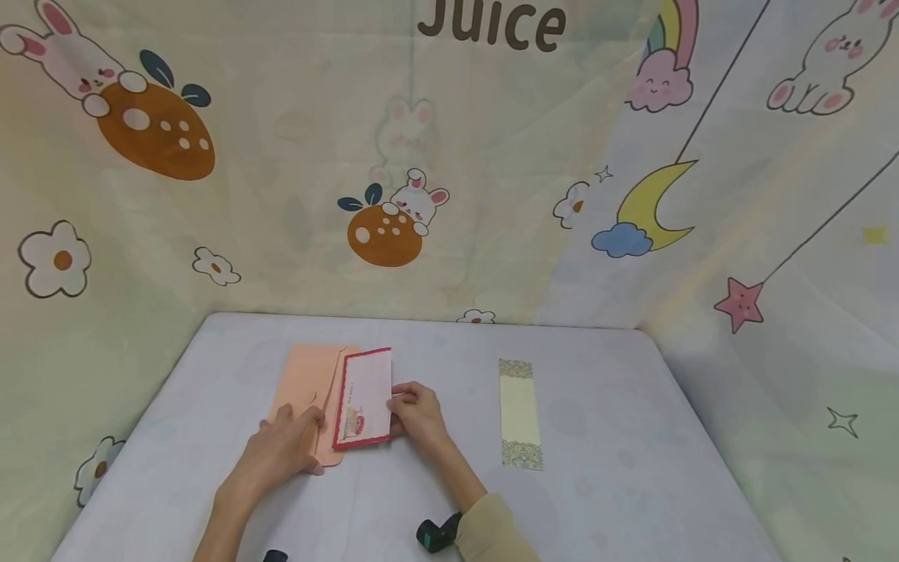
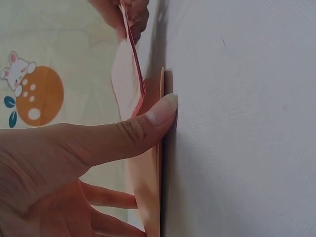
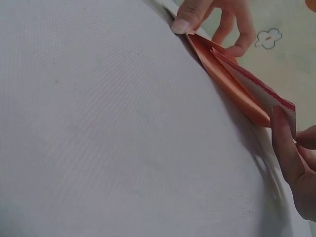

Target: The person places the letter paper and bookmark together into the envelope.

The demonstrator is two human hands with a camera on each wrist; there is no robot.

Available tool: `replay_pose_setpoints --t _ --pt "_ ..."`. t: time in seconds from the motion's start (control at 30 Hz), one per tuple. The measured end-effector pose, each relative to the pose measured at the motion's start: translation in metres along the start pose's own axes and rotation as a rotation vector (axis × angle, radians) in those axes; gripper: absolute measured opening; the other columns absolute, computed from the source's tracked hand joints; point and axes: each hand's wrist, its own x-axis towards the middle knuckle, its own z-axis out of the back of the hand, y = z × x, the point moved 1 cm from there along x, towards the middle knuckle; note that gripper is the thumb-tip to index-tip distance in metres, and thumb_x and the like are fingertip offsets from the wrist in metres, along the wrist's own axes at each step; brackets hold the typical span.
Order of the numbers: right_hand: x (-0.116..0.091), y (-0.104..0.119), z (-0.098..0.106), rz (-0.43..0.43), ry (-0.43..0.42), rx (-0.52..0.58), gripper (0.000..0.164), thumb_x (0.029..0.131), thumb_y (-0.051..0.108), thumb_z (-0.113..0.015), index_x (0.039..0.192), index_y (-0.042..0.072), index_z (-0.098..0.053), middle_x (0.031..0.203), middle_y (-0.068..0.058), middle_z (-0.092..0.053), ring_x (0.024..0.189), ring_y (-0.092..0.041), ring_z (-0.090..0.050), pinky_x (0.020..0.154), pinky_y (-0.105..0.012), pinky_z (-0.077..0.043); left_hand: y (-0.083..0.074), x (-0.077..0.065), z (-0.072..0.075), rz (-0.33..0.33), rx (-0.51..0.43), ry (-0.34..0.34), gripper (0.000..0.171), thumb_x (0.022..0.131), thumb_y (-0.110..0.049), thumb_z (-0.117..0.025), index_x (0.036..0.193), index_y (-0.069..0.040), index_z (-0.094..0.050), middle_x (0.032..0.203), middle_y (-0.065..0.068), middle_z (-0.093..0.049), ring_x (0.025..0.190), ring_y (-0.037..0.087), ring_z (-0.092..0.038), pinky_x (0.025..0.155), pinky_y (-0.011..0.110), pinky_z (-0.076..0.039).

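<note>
A peach-coloured envelope (image 1: 298,375) lies on the white table, its mouth facing right. My left hand (image 1: 281,449) holds the envelope at its near edge, the thumb (image 2: 160,111) against that edge and the fingers spread over the top. To the right, my right hand (image 1: 419,414) pinches a pale pink card (image 1: 368,386) with a red border by its right edge. The card is tilted up, its left edge overlapping the envelope's mouth. In the right wrist view, the envelope's orange inside (image 3: 224,74) shows beneath the card (image 3: 256,86).
A cream paper strip (image 1: 520,414) with patterned ends lies farther right on the table (image 1: 618,437). Printed fabric (image 1: 295,156) hangs behind and along both sides. A black device (image 1: 438,535) sits at the right wrist, and another dark piece (image 1: 275,556) shows at the bottom edge.
</note>
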Motion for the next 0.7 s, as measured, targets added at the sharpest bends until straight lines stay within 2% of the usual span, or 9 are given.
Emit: replay_pose_setpoints --t 0.37,0.7 --pt "-0.001 0.000 -0.011 -0.013 0.000 0.001 0.022 0.093 0.007 -0.070 0.114 0.001 -0.067 0.085 -0.005 -0.071 0.065 -0.015 -0.066 0.060 -0.030 -0.059 -0.001 0.000 0.000 0.009 -0.002 0.011 0.070 0.062 -0.028 -0.098 0.121 -0.021 -0.061 0.108 0.017 -0.051 0.083 0.038 -0.050 0.065 0.045 -0.044" --pt "0.000 0.003 -0.020 0.020 -0.013 -0.025 0.020 0.092 0.005 -0.070 0.112 0.000 -0.068 0.082 -0.004 -0.070 0.062 -0.014 -0.064 0.056 -0.028 -0.057 0.000 0.000 0.000 0.006 -0.007 0.001 0.070 0.061 -0.027 -0.099 0.120 -0.020 -0.062 0.110 0.019 -0.053 0.084 0.039 -0.051 0.066 0.047 -0.046"
